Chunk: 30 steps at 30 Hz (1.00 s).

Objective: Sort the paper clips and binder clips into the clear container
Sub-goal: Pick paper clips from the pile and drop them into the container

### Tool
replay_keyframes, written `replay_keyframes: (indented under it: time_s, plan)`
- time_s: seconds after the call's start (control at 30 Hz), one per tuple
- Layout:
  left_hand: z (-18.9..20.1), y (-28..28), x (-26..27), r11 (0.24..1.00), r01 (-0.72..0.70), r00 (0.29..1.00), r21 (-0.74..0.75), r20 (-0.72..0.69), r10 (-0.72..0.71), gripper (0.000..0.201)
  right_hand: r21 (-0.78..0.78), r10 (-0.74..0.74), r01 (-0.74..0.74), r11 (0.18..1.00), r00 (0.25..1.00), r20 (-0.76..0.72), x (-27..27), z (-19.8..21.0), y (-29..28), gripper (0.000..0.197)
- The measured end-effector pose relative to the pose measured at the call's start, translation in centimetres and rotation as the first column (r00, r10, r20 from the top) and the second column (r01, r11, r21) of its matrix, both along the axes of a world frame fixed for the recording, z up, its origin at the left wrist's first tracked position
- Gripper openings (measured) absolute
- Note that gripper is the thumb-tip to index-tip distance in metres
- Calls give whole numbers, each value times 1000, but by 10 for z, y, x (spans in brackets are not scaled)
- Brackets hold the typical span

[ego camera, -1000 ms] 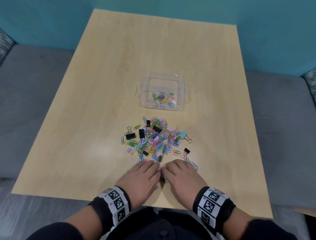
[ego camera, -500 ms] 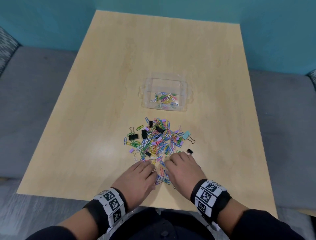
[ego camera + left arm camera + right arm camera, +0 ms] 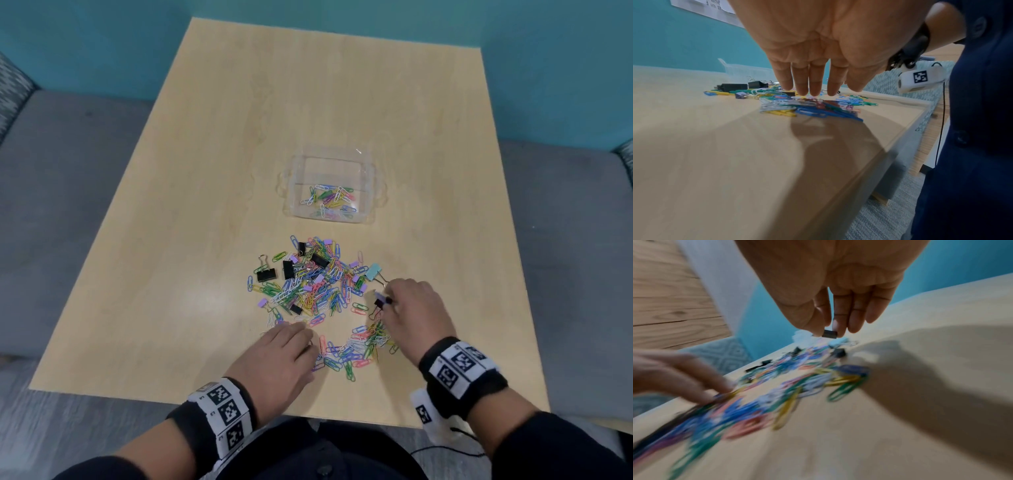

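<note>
A heap of coloured paper clips and binder clips [image 3: 308, 277] lies mid-table, with a smaller bunch of paper clips [image 3: 356, 346] pulled toward the near edge. The clear container [image 3: 298, 181] stands beyond the heap and holds several paper clips. My right hand [image 3: 411, 308] pinches a small black binder clip [image 3: 378, 303] [image 3: 830, 334] between thumb and fingers, just above the table. My left hand [image 3: 284, 356] lies flat with straight fingers [image 3: 813, 81] resting on paper clips at the left of the near bunch.
The wooden table [image 3: 205, 171] has bare surface to the left, right and behind the container. A teal binder clip [image 3: 373, 270] lies at the heap's right edge, close to my right hand. A grey bench surrounds the table, under a teal wall.
Both hands dragged a bunch of paper clips toward the near edge and then parted. My right hand moved right and forward and picked up the small black binder clip.
</note>
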<state>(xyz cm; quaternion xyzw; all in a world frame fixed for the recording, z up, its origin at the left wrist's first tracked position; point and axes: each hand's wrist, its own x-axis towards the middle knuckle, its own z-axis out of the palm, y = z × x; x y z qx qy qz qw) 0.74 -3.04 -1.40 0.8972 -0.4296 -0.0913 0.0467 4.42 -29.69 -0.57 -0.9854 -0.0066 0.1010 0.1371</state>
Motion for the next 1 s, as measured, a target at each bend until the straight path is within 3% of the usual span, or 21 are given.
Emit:
replay_keyframes:
  time_s: [0.07,0.13,0.23,0.33,0.4,0.53,0.67,0.83,1.0]
  plan:
    - [2,-9,2,1000,13,999,16,-32,-12,41,6,-83,83,997,996,-33,4,-2,-14,6]
    - [3,-20,6,999,24,998,27,-52,-22,41,-2,-75,75,997,997,-34,5,-3,-19,6]
    - [-2,-39,15,999,30,997,37,-70,-27,47,-80,92,-91,993,996,13,1,-3,-13,10]
    - [-1,-57,24,996,-19,995,89,-96,28,58,-136,347,-338,931,937,48,-16,-1,6,27]
    - [-2,-63,28,989,-67,994,130,-82,78,61,-139,419,-413,900,908,16,-31,-2,20,38]
    - [-7,-55,30,985,-76,992,157,-91,91,62,-172,443,-450,876,893,-77,-53,-7,30,53]
    - [-9,-39,22,994,-42,992,99,-111,53,56,-96,483,-483,870,875,-24,-48,-6,34,50]
    - [-12,-25,17,985,-141,983,103,-103,151,57,-127,420,-419,899,907,-15,-24,-7,42,54]
    - [-13,-21,16,982,-174,981,67,-70,179,57,-123,529,-528,840,848,-29,-31,-6,51,50]
